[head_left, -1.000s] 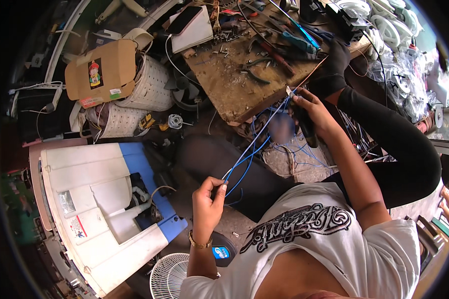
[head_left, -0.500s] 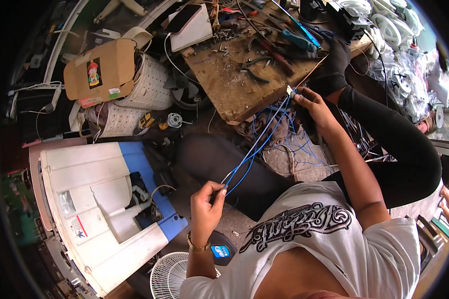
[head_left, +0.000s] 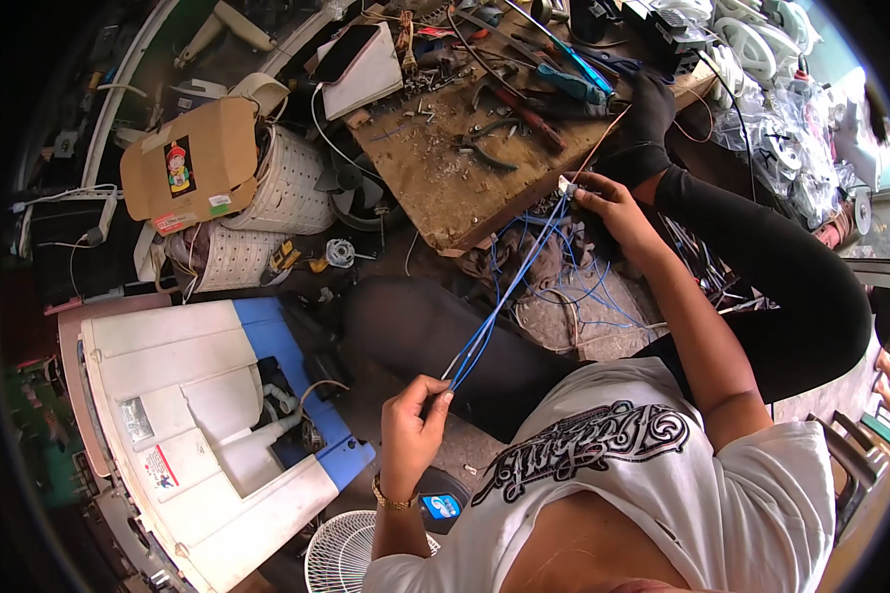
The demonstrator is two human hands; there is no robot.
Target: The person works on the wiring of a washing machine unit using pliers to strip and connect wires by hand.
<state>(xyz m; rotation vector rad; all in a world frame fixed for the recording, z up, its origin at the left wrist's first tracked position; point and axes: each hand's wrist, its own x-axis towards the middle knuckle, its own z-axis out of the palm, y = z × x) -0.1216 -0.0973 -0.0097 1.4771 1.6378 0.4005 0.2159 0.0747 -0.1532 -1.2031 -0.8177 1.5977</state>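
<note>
A bundle of blue wires stretches taut between my two hands, above my dark-clothed leg. At its lower end, my left hand pinches the wires between thumb and fingers; a pale strand runs along with them there. My right hand grips the upper end, close to the wooden bench's front corner. A small white connector shows at those fingertips. More loose blue wires hang in loops below the right hand, over a crumpled cloth and the floor.
Cutting pliers, other hand tools and metal scraps lie on the wooden bench; a phone is at its far left. A cardboard box tops a white basket. A white-and-blue machine housing stands left, a fan guard near.
The blue wires, spread apart with a slack strand before, now lie closer together as one bundle. My left hand is slightly lower; the whole view has shifted a little.
</note>
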